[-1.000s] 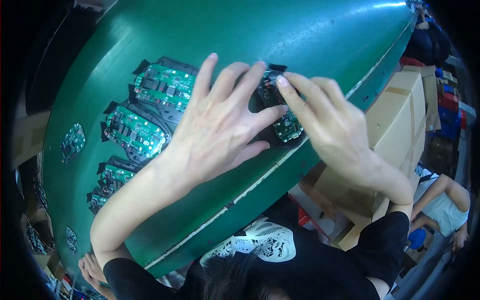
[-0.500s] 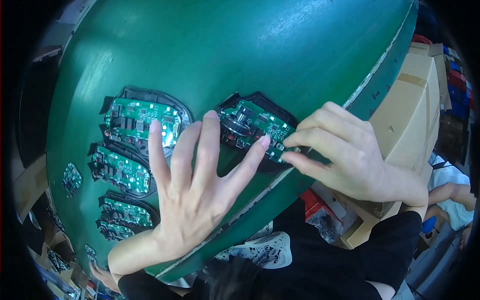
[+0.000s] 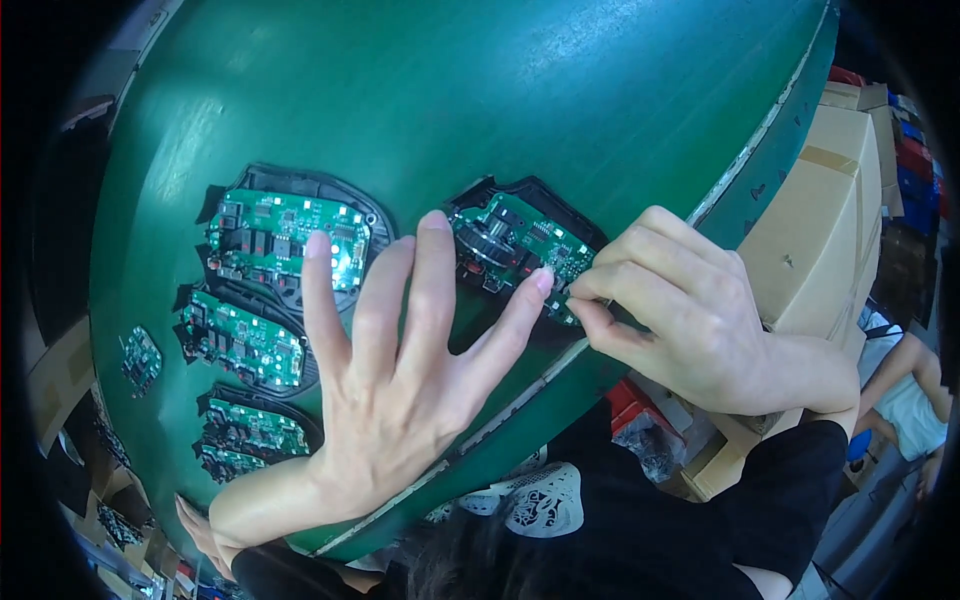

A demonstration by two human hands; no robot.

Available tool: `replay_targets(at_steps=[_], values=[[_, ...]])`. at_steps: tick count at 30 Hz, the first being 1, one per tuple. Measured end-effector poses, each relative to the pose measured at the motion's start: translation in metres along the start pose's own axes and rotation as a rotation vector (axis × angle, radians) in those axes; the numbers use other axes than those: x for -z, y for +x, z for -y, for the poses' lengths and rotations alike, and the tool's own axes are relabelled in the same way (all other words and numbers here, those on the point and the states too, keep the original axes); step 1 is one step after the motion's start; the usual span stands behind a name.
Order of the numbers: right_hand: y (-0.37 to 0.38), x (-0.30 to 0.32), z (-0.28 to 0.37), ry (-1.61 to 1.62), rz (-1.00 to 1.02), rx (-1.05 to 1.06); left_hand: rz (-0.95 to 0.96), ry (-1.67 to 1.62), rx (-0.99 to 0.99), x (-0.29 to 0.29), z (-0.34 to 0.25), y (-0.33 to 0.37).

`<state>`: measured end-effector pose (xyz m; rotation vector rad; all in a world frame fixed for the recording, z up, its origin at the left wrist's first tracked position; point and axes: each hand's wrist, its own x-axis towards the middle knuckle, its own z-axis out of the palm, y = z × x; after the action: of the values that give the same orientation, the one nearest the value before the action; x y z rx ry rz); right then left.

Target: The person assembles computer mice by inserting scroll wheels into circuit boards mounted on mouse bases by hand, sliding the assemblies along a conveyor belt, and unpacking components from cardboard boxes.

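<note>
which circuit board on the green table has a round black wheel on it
The rightmost board, between the left hand and the right hand. A black wheel sits on it; no wheel shows on the boards to its left.

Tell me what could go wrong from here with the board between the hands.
The board sits near the table's edge, so a hard push might send it over. The left hand has its thumb over the board; heavy pressure could strain the parts there. Its little finger overlaps the neighbouring board, which a slide might shift.
</note>
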<state>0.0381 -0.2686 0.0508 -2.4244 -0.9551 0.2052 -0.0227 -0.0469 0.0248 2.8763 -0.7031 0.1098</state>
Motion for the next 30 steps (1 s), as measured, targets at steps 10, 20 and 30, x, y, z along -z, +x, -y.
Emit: replay_targets(at_steps=[10, 20, 30], values=[[-0.006, 0.015, -0.007, 0.028, 0.0, 0.049, -0.021, -0.116, -0.068, 0.001, 0.021, 0.012], [0.007, 0.016, 0.006, -0.253, 0.034, 0.128, -0.124, -0.031, -0.071, -0.005, 0.03, 0.023], [-0.007, 0.011, 0.028, -0.632, 0.07, 0.285, -0.12, -0.18, 0.065, 0.041, 0.056, -0.004]])
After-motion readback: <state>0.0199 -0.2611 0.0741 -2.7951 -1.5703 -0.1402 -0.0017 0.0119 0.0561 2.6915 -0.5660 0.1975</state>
